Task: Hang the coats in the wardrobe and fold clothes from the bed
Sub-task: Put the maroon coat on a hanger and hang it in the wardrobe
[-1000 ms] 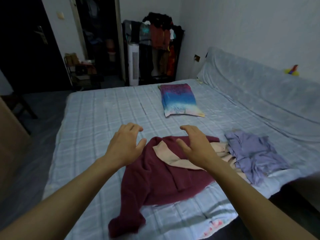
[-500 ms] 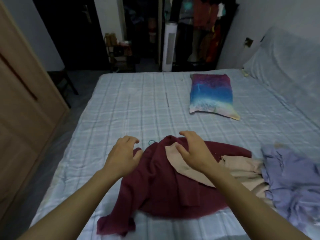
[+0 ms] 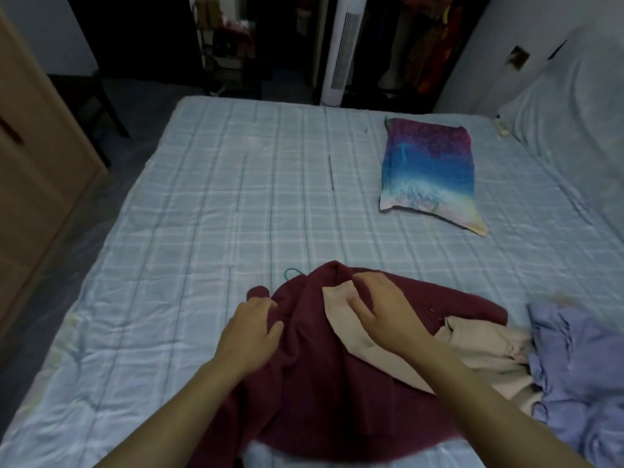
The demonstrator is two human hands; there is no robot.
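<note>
A maroon coat point(image 3: 324, 383) lies spread on the bed's blue checked sheet point(image 3: 209, 204), with a beige lining flap point(image 3: 344, 315) turned out near its collar. A teal hanger hook point(image 3: 291, 273) pokes out just beyond the collar. My left hand point(image 3: 251, 327) rests on the coat's left shoulder, fingers curled onto the fabric. My right hand point(image 3: 381, 307) lies on the beige flap at the collar, fingers bent and touching it. A beige garment point(image 3: 486, 352) and a crumpled lavender garment point(image 3: 580, 363) lie to the right.
A purple-blue patterned pillow point(image 3: 427, 170) lies further up the bed. A wooden wardrobe point(image 3: 30, 157) stands at the left. Beyond the bed are a white tower fan point(image 3: 342, 49), a rack of hanging clothes point(image 3: 425, 45) and a dark chair point(image 3: 91, 99).
Both hands have come down from hovering onto the maroon coat at the collar. The view has shifted left and tilted downward, nearer the bed.
</note>
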